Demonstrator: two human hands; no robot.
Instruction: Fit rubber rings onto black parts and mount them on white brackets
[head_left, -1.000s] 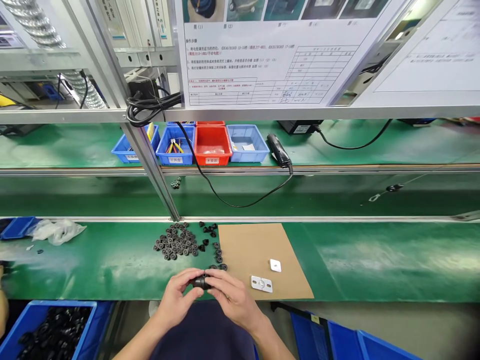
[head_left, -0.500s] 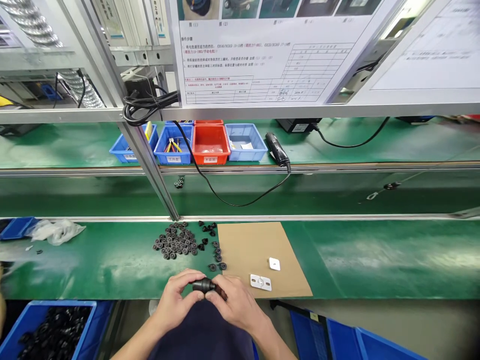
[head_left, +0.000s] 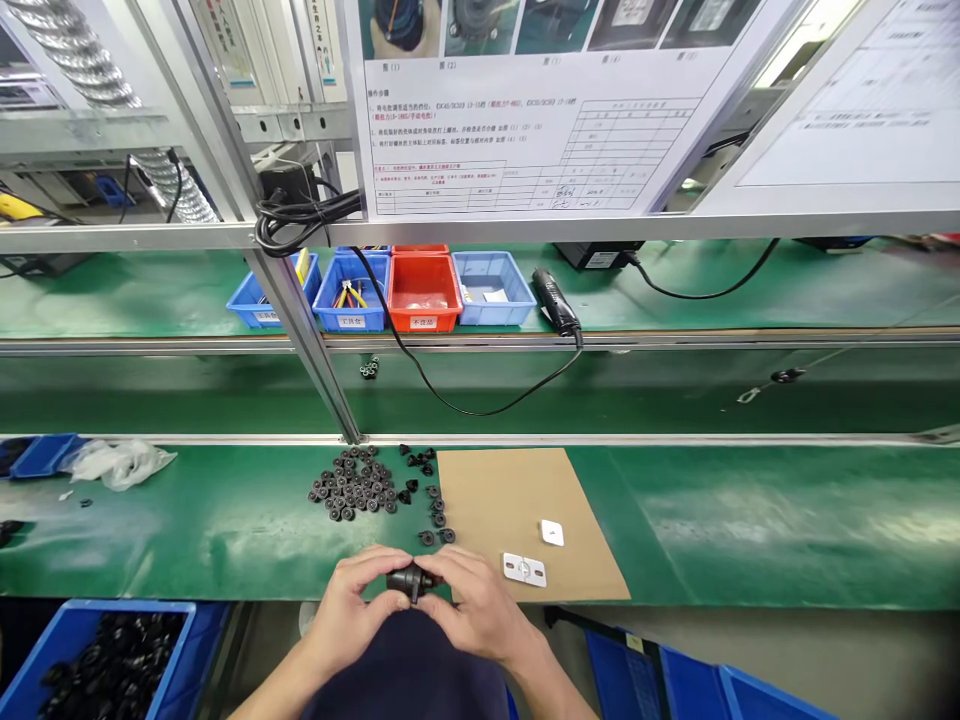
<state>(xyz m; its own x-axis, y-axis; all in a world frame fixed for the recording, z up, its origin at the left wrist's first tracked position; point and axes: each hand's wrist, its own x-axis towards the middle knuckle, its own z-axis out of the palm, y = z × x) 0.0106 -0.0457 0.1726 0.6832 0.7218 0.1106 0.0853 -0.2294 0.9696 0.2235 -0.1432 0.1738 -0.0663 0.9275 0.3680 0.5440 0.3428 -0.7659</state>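
Both hands meet over the near edge of the green bench, gripping one black plastic cylindrical part [head_left: 409, 582] between them. My left hand [head_left: 349, 605] pinches its left end with thumb and fingers. On the other end, my right hand [head_left: 472, 605] is closed, and its fingers cover that side of the part. Beyond the hands lie many small round black parts [head_left: 352, 485] in a cluster, with several small black pieces [head_left: 437, 515] beside the brown cardboard sheet [head_left: 510, 490]. Two white plates, a slotted one [head_left: 524, 570] and a smaller square one [head_left: 551, 532], rest on the cardboard.
A blue bin of black parts [head_left: 112, 650] stands low at left. On the shelf are a red tray [head_left: 424, 300], blue trays [head_left: 491, 290] and a black corded tool [head_left: 555, 300], whose cable hangs down. A metal post [head_left: 307, 345] rises behind the bench. A plastic bag [head_left: 120, 462] lies left.
The black part has turned in my fingers, and a projecting piece now shows on its lower side. My right hand has shifted its grip slightly. The whole view has moved a little.
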